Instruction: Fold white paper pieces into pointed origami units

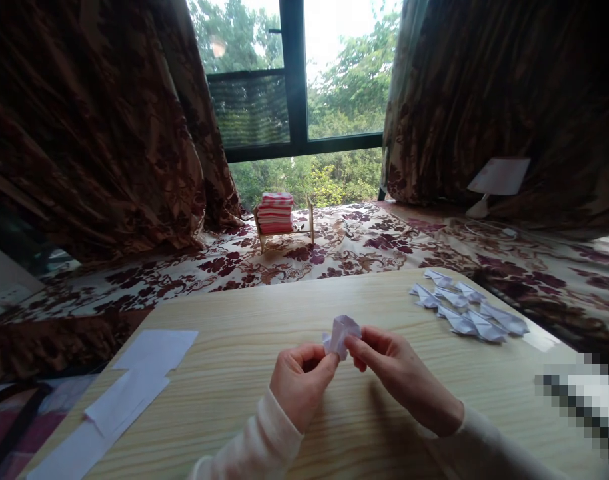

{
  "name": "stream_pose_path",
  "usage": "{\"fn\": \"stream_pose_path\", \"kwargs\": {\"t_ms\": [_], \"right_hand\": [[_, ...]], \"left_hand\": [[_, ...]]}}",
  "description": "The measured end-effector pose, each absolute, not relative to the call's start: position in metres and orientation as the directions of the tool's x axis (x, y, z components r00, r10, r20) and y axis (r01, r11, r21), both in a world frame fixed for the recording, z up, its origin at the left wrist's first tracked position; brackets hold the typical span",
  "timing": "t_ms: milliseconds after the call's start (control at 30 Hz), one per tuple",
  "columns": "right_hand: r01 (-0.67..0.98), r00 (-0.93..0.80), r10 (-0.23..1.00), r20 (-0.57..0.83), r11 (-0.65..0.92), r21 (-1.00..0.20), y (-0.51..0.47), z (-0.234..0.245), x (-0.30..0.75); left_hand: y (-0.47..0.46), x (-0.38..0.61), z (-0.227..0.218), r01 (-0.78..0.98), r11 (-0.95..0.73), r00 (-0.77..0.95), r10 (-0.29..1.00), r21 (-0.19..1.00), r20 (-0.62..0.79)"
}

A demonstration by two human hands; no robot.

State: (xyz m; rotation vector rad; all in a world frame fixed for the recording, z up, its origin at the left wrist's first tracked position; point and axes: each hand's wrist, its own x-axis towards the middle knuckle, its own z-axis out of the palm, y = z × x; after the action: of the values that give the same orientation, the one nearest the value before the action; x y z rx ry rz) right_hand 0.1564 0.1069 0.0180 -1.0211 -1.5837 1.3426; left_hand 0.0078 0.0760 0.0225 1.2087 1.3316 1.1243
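A small piece of folded white paper (345, 329) is held up over the light wooden table (234, 373), between my two hands. My left hand (304, 379) pinches its lower left side between thumb and fingers. On the right side, the thumb and fingertips of my right hand (392, 367) are closed on the same paper. Its creases show partly; the fingers cover its lower edges. Several folded white paper pieces (462, 307) with pointed ends lie grouped at the table's far right.
Flat white paper sheets (134, 373) overlap along the table's left side. Beyond the table, a floral cloth (334, 247) carries a small rack (312, 223) with striped folded cloths (276, 213). A white lamp (499, 177) stands at back right. Something pixelated (584, 393) sits at the right edge.
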Motion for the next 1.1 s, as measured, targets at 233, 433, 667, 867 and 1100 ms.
{"fn": "stream_pose_path", "kwargs": {"t_ms": [233,433,667,867,1100], "right_hand": [[0.024,-0.354,0.935,0.029,0.04,-0.999,0.105,0.022,0.152],[-0.013,-0.343,0.936,0.073,0.073,-0.997,0.099,0.019,0.148],[0.146,-0.463,0.885,0.045,0.126,-0.981,0.11,0.018,0.161],[0.202,-0.33,0.931,0.154,0.229,-0.952,0.113,0.031,0.169],[0.088,-0.405,0.906,0.122,0.171,-0.981,0.112,0.027,0.167]], "left_hand": [[0.076,0.005,0.023,0.083,0.065,0.005,0.998,0.994,-0.066],[0.075,0.004,0.024,0.074,0.008,0.023,1.0,0.997,-0.009],[0.075,0.003,0.02,0.091,0.038,0.027,0.999,0.995,-0.04],[0.074,0.005,0.02,0.122,0.117,0.041,0.992,0.986,-0.123],[0.074,0.008,0.025,0.126,0.149,0.061,0.986,0.981,-0.157]]}}
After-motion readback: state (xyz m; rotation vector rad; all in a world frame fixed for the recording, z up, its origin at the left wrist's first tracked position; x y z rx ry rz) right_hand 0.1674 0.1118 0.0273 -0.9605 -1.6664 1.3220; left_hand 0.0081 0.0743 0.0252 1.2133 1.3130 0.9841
